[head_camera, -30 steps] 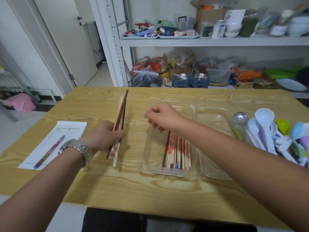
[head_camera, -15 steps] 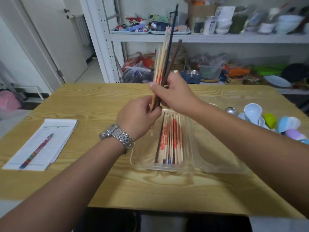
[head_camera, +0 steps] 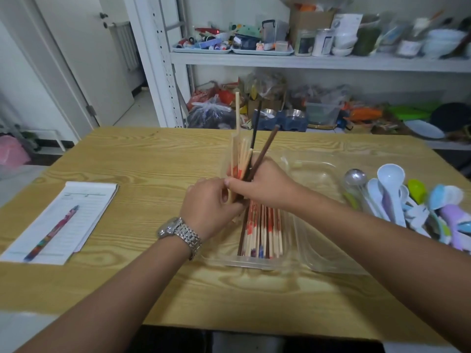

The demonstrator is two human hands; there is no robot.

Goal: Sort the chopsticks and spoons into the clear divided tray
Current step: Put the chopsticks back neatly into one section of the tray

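Nearest the viewer, a row of sorted chopsticks is seen lying flat in the left compartment of the clear divided tray, just below the fingers. Above them, a bundle of chopsticks is gripped by both hands: the left hand, with a metal watch at the wrist, is closed around its lower end, and the right hand is clenched around it just above. The bundle fans upward past the fingertips. Well right of the fingers, a pile of spoons is spread on the wooden table. Far left, a pen lies on a notepad.
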